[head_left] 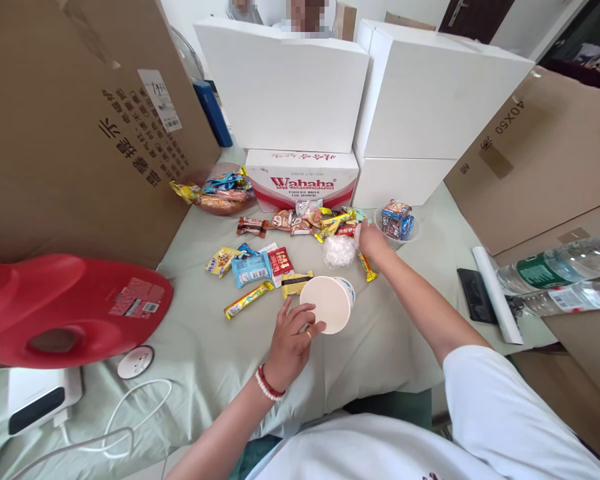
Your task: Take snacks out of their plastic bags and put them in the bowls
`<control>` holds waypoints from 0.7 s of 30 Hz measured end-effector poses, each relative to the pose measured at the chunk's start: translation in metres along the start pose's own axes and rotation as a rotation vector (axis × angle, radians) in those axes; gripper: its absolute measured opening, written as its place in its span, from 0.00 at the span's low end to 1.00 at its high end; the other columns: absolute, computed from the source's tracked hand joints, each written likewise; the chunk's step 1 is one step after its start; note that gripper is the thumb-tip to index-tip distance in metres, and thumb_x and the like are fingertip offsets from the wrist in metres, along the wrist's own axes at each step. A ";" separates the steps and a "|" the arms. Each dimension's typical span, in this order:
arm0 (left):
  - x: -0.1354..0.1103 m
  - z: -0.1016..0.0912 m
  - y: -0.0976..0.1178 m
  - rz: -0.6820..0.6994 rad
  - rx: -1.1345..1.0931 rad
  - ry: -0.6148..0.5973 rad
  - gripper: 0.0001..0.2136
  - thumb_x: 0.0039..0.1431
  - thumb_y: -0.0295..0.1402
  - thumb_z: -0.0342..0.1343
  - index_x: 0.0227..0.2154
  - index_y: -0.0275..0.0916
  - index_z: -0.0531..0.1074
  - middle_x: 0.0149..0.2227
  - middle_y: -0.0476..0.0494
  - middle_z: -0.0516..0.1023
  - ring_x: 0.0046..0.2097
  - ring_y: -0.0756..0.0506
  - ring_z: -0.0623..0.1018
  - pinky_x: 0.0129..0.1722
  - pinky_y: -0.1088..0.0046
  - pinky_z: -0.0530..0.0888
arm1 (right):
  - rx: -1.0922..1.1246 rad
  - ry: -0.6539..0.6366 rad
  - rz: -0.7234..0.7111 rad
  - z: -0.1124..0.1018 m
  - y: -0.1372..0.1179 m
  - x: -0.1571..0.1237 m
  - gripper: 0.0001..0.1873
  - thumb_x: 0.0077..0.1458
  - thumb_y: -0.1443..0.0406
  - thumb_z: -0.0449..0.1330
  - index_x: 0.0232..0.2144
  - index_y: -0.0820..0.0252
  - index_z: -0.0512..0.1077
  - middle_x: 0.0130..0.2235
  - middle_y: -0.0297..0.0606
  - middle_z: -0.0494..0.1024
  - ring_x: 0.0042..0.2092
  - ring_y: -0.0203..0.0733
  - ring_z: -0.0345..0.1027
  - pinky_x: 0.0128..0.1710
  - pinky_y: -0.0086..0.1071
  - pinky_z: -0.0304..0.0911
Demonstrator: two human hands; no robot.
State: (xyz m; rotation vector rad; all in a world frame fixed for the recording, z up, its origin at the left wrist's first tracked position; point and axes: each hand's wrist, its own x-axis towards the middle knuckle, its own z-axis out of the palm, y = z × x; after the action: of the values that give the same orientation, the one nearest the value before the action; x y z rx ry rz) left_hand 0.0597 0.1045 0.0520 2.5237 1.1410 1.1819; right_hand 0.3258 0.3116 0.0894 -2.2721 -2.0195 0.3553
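Behind the wrapped snacks point(281, 261), a carton point(303, 181) reads "Wahaha Purified Water".

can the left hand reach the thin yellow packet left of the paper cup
Probably yes: the thin yellow packet lies ahead and left of the left hand, with bare cloth between. That hand is at the rim of the paper cup, which it may need to leave.

At the left, a red jug point(105, 293) sat near a small round disc point(135, 362) and a white device point(43, 393). A brown cardboard box point(75, 153) rose behind the jug. At the back, a white box point(285, 87) stood above a Wahaha carton point(303, 175).
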 end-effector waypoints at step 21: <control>0.012 0.022 0.052 -0.048 -0.335 -0.310 0.22 0.68 0.22 0.46 0.59 0.47 0.72 0.52 0.40 0.74 0.54 0.44 0.77 0.51 0.64 0.80 | 0.227 0.240 -0.796 -0.003 0.084 -0.275 0.16 0.68 0.71 0.53 0.52 0.55 0.76 0.45 0.42 0.82 0.40 0.41 0.76 0.39 0.32 0.74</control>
State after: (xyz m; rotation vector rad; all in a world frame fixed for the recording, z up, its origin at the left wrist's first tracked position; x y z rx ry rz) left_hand 0.1102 0.0806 0.0656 2.3040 0.8444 0.8458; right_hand 0.3789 0.0299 0.1072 -1.1734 -2.3753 0.2076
